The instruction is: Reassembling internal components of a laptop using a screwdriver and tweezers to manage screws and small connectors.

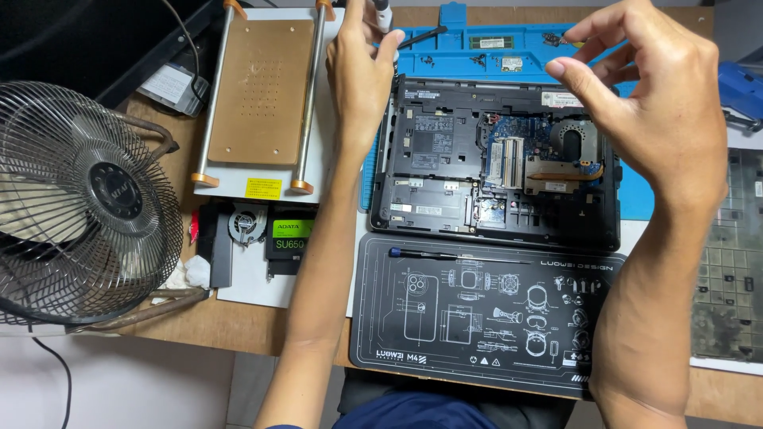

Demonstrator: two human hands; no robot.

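Observation:
An opened black laptop point(445, 171) lies bottom-up on a blue work mat point(636, 199), its circuit board and copper heat pipe exposed. My left hand point(362, 71) is at the laptop's far left corner, closed around a screwdriver point(383, 14) whose handle sticks up past my fingers. My right hand point(652, 87) hovers above the laptop's right side with thumb and forefinger pinched together; whether something tiny sits between them I cannot tell. A thin screwdriver point(457, 256) with a blue tip rests on the black printed mat point(477, 349) in front of the laptop.
A metal desk fan point(79, 202) stands at the left. Behind it a white plate with a brown pad and two rods point(262, 91). A black drive and a small fan part point(266, 234) lie near the table edge. Small screws and memory sticks point(497, 48) sit on the blue mat's back.

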